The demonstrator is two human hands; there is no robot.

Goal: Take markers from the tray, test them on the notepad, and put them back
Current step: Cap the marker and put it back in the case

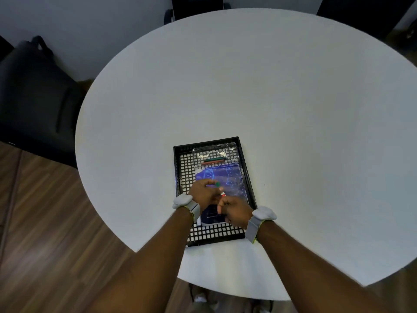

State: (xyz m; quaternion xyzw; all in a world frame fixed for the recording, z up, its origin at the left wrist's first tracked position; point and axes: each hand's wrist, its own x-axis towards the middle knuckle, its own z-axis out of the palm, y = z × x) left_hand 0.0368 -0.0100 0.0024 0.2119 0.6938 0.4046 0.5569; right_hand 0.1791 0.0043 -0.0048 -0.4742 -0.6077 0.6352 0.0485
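Note:
A black mesh tray (182,168) lies on the round white table near its front edge. Inside it lies a notepad (232,179) with a blue-purple cover, and at the far end a clear pouch (230,152) holds a green marker (213,159) and a red marker (212,163). Both hands are over the notepad. My left hand (203,193) pinches a small green cap (217,184). My right hand (234,211) grips a white marker (222,195), its tip pointing toward the cap. Cap and marker are a little apart.
The white table (270,98) spreads wide around the tray. Dark chairs stand at the left (33,98) and at the far side (196,7). Wooden floor (45,222) shows at the lower left. Both wrists wear grey bands.

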